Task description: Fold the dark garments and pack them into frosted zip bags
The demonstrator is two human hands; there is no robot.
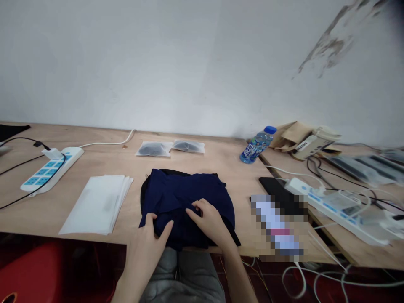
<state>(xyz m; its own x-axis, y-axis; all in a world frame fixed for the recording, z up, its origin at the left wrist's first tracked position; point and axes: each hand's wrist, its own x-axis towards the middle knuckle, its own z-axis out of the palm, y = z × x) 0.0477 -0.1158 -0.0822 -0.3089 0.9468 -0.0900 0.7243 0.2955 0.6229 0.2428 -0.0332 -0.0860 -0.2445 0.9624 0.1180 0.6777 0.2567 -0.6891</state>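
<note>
1. At the far left, a black piece of cloth [12, 131] lies on the light brown wooden table [104, 162]; a glossy red plastic seat [34, 273] shows below the table's front edge.
2. A long white power strip with blue sockets [47, 170] holds a white plug-in charger [53, 154], with black cables running close by.
3. A neat stack of flat white sheets or sleeves [94, 204] lies between that strip and the dark cloth.
4. The left hand [147, 242] rests at the near left part of the navy-blue folded cloth [189, 189]. Its thumb and forefinger stand apart on the fabric; whether the fingers grip it, I cannot tell.
5. The navy cloth lies at the table's near edge, black fabric [144, 193] showing around its rim. Behind it are two translucent pouches with dark contents [154, 149] [188, 146].
6. The right hand [210, 221] touches the cloth's middle, thumb and forefinger bent towards each other; whether fabric is pinched between them is unclear.
7. Farther right stand a tilted clear bottle with a blue cap [258, 145], a black flat rectangular device [279, 193] and a pixelated lit screen [277, 227].
8. At the far right are a brown paper bag [288, 134], a tilted paper cup with a lid [315, 143], and a second white power strip [334, 210].
</note>
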